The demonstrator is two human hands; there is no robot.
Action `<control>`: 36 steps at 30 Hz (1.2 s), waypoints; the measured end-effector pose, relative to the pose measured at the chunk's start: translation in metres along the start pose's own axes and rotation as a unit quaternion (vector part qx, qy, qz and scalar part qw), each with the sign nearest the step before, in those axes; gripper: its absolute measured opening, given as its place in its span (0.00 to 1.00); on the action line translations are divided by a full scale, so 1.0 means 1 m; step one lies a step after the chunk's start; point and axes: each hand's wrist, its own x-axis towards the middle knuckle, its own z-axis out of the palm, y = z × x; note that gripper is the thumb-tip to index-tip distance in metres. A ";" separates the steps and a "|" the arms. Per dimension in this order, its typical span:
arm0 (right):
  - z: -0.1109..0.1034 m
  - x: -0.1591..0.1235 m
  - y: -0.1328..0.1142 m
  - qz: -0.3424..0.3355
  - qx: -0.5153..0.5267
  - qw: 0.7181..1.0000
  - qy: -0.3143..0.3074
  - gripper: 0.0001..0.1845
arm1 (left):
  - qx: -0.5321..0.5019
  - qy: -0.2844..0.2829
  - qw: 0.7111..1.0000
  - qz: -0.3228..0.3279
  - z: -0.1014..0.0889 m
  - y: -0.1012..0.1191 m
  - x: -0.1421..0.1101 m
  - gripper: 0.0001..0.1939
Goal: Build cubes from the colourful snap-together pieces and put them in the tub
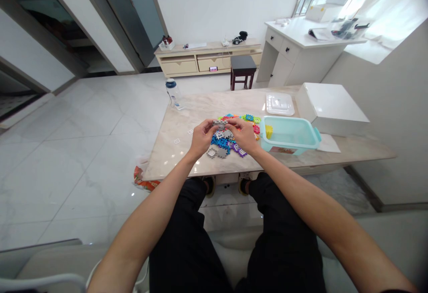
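Between the fingertips of both hands is a grey interlocking puzzle tile (220, 124), lifted above a pile of others. My left hand (202, 138) pinches its left side, and my right hand (244, 133) pinches its right side. Whether it is one tile or a few joined ones I cannot tell. Beneath the hands lie several notched plastic tiles: blue ones (219, 142), purple ones (236, 148), loose grey ones (222, 152), and green ones (257, 119) toward the back. Some carry white window-like grids. My hands and the held piece hide part of the pile.
Right of the pile stands a mint-green bin (290, 149) with a yellow piece (269, 131) inside. Its clear lid (280, 104) lies behind it, near a white box (331, 105). A water bottle (173, 92) stands at the marble table's (167, 159) far left corner. Small white frames (177, 141) lie leftward.
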 end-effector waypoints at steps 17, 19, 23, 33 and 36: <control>0.000 -0.005 0.002 -0.091 -0.163 0.977 -0.106 0.30 | 0.017 -0.029 0.996 -0.081 0.000 -0.014 -0.002 0.19; 0.002 -0.005 0.003 -0.111 -0.221 0.960 -0.129 0.28 | 0.002 -0.027 0.994 -0.106 0.003 -0.017 -0.002 0.21; 0.004 -0.004 0.004 -0.108 -0.270 0.945 -0.147 0.31 | -0.065 -0.017 0.980 -0.186 0.003 -0.012 -0.004 0.24; -0.001 -0.002 -0.002 -0.122 -0.317 0.925 -0.171 0.29 | -0.082 -0.002 0.974 -0.212 0.003 -0.008 -0.007 0.19; -0.002 0.000 -0.009 -0.138 -0.327 0.917 -0.184 0.25 | -0.072 -0.001 0.976 -0.206 0.003 -0.009 -0.006 0.19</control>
